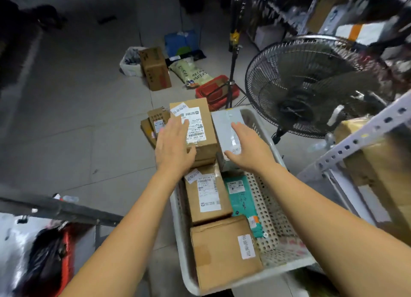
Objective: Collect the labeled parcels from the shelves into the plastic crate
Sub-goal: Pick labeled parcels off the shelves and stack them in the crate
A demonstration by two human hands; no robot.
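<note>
A white perforated plastic crate (270,210) stands on the floor, filled with labeled parcels. At its far end sit a tall brown box (200,128) and a grey box (226,128). Nearer lie a brown box (208,199), a teal bag (241,203) and a large brown box (222,252). My left hand (172,144) hovers with straight fingers over the tall brown box's left side. My right hand (249,145) is spread flat just above the grey box. Neither hand holds anything.
A black standing fan (311,85) is right of the crate, beside a white metal shelf (364,136) holding cardboard boxes. Small boxes (153,123) lie left of the crate. Farther off are a brown carton (155,69), a red crate (216,92) and a tripod (232,59).
</note>
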